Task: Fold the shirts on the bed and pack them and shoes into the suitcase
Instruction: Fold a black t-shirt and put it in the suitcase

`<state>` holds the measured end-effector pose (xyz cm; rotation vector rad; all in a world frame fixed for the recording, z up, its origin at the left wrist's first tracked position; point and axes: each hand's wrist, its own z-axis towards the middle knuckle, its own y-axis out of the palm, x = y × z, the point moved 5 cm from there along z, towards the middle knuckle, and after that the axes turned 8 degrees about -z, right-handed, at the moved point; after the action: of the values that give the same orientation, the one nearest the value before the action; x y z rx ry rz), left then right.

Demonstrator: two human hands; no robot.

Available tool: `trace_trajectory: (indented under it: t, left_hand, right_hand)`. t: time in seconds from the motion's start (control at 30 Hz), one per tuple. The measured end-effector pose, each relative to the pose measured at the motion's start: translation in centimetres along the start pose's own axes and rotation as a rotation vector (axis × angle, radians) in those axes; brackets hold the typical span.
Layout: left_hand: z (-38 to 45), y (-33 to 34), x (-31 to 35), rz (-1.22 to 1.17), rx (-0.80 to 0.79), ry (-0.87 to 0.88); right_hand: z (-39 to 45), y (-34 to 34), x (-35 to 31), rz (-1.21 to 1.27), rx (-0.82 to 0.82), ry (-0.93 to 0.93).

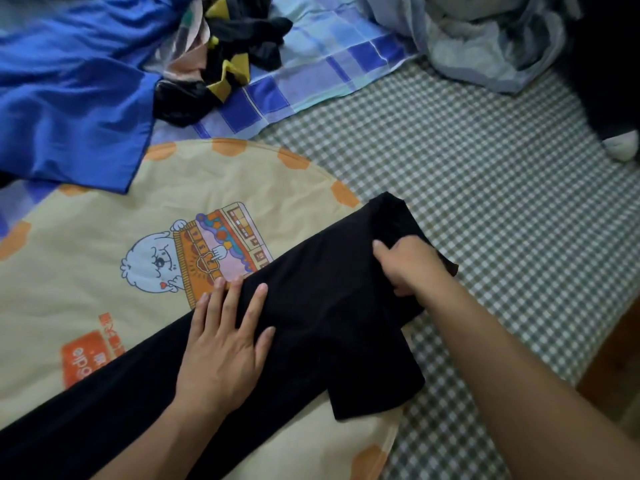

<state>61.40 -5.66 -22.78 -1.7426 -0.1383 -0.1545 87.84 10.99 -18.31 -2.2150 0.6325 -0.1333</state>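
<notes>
Shirt (311, 327) first: it is black, thin and floppy, so it looks light and easy to lift, but it will sag and bunch up if you hold it by just one spot. It lies on the bed (502, 209), partly on a round cream mat (104, 237) with a cartoon on it and partly on the checked sheet. It is already folded into a long strip. The strip runs from the near left corner up toward the far right, and one short part, maybe a sleeve, hangs off toward the near side. The best places to hold it seem to be the far right end and the middle of the strip. The right hand (412, 268) grips the far right end, with fingers curled into the cloth. The left hand (225, 344) lies flat on the middle with straight, spread fingers, pressing it down. Farther away on the bed lie a blue cloth (69, 91), a black and yellow heap (235, 53), and a grey heap (485, 39) of clothes. I see no suitcase or shoes here.
</notes>
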Motion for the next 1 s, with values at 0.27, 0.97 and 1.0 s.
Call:
trace_trajectory:
  t: [0.27, 0.97, 1.0]
  left_hand:
    - [0.1, 0.2, 0.0, -0.022, -0.012, -0.006]
    - [0.3, 0.4, 0.0, -0.031, -0.007, -0.010]
    - [0.3, 0.5, 0.0, -0.027, -0.009, -0.009]
  right_hand:
    - [-2.8, 1.0, 0.2, 0.510, 0.042, -0.109]
    - [-7.7, 4.8, 3.7, -0.115, 0.103, -0.075]
    - [-7.7, 4.9, 4.4, -0.058, 0.048, -0.039]
